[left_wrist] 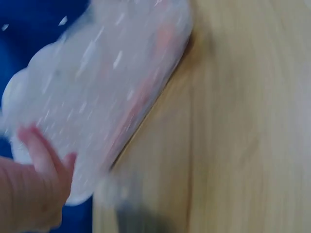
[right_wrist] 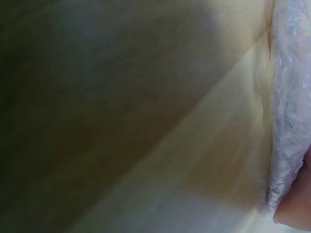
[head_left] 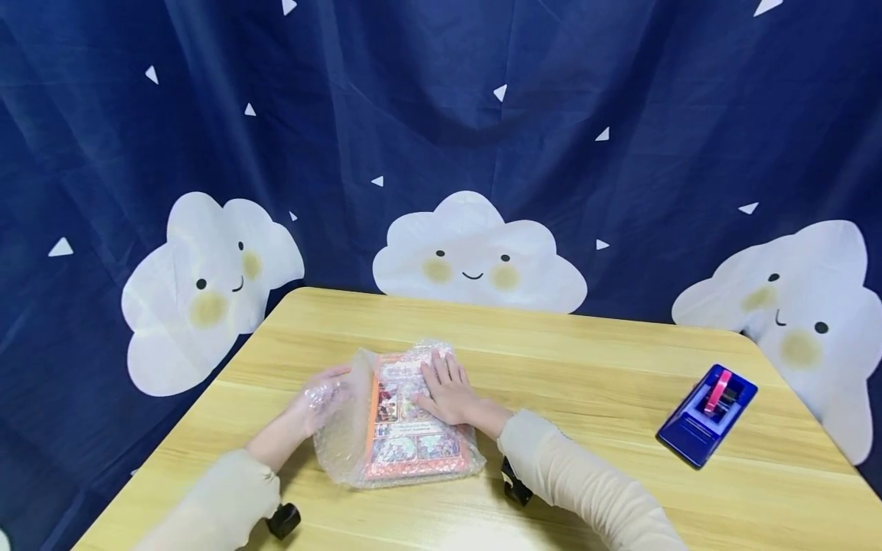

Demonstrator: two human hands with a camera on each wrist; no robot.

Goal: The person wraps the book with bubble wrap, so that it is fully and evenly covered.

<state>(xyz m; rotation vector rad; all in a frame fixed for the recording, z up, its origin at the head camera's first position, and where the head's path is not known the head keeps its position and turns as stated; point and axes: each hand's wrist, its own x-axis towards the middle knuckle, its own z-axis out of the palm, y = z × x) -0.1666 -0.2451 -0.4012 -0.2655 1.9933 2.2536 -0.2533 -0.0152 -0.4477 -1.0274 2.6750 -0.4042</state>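
Observation:
An orange-bordered, picture-covered flat item, book-like or box-like, lies in clear bubble wrap (head_left: pixel 423 463) on the table. My right hand (head_left: pixel 451 392) rests on its upper face with fingers spread. In the right wrist view only part of that hand (right_wrist: pixel 294 206) shows, beside the edge of the wrap (right_wrist: pixel 289 121). At the left side, my left hand (head_left: pixel 322 399) is against a loose flap of the wrap, which partly covers it. The blurred left wrist view has this hand (left_wrist: pixel 41 187) with extended fingers touching the wrap (left_wrist: pixel 97 97).
A blue tape dispenser-like holder (head_left: pixel 689 432) with a pink strip-shaped piece (head_left: pixel 719 392) on top stands on the right of the wooden table (head_left: pixel 572 367). Behind the table hangs a dark blue curtain (head_left: pixel 441 46) with clouds and white triangles.

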